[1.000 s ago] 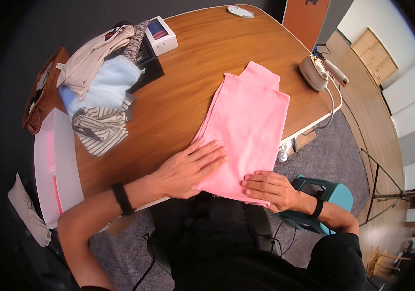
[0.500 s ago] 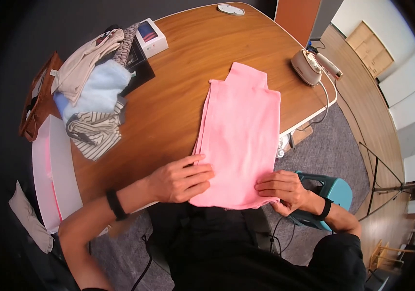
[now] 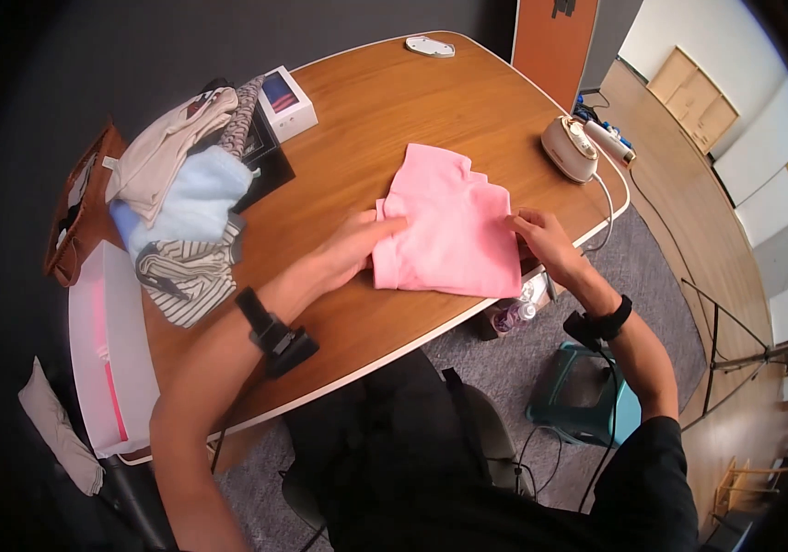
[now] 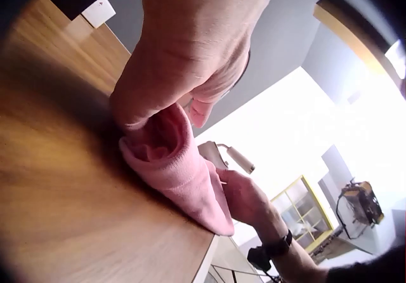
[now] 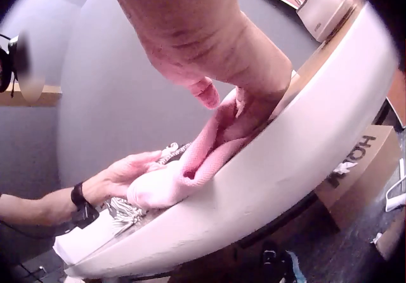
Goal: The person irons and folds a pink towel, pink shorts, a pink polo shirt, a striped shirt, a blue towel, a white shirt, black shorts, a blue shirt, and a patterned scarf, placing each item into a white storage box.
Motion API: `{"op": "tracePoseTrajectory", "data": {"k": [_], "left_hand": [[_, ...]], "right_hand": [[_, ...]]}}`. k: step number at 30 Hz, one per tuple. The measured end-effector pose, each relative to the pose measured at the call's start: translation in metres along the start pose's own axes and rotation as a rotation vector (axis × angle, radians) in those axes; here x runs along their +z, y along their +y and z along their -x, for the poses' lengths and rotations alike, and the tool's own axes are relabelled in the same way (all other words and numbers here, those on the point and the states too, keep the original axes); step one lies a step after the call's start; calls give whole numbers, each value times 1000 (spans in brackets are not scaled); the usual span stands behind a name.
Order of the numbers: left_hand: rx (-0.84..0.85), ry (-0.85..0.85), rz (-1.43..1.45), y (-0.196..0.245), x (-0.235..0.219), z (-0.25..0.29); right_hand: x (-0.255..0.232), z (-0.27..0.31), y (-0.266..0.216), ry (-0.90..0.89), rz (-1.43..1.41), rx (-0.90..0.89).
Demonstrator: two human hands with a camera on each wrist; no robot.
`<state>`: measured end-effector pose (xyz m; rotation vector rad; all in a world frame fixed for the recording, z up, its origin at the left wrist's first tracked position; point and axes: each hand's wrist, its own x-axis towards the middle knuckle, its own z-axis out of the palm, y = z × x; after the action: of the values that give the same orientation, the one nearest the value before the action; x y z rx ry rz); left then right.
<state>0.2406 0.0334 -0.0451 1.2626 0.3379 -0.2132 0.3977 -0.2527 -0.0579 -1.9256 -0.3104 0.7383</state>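
A folded pink garment (image 3: 449, 225) lies on the wooden table near its front edge, now a short, thick bundle. My left hand (image 3: 353, 247) holds its left side, thumb over the top and fingers tucked at the fold. In the left wrist view the rolled end of the pink garment (image 4: 184, 175) forms an open loop around those fingers. At the opposite side, my right hand (image 3: 549, 241) grips the edge. Its fingers reach into the fold of the pink garment (image 5: 206, 159) in the right wrist view, where the thumb stands above the cloth.
Folded clothes, including a striped one (image 3: 187, 276), are piled at the left beside a brown bag (image 3: 86, 207) and a white box (image 3: 288, 103). A garment steamer (image 3: 571, 147) with a cord stands at the right edge. A teal stool (image 3: 587, 396) is below on the floor.
The pink garment has been folded shorter and shifted away from the table's front edge. Both hands moved forward with it, from lying on its near end to holding its two sides.
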Motion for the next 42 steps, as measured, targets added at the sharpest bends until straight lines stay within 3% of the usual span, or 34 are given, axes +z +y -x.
{"op": "tracePoseTrajectory", "data": {"k": [7, 10, 13, 16, 21, 31, 38, 40, 42], "left_hand": [[314, 163, -428, -24, 6, 10], [312, 97, -219, -24, 11, 18], [307, 125, -261, -22, 13, 27], [135, 160, -336, -22, 6, 26], [137, 102, -362, -20, 2, 26], [109, -45, -329, -18, -6, 27], [82, 46, -313, -17, -1, 24], [111, 102, -353, -16, 6, 30], [183, 203, -558, -15, 12, 38]], "right_hand": [[10, 16, 17, 51, -143, -278], [12, 31, 18, 84, -192, -275], [12, 33, 25, 86, -214, -311], [13, 31, 25, 76, -245, -320], [22, 46, 15, 144, -222, -323], [15, 45, 29, 32, -236, -384], [14, 54, 24, -9, -119, -350], [21, 52, 26, 63, -146, -389], [15, 59, 24, 106, 61, -367]]}}
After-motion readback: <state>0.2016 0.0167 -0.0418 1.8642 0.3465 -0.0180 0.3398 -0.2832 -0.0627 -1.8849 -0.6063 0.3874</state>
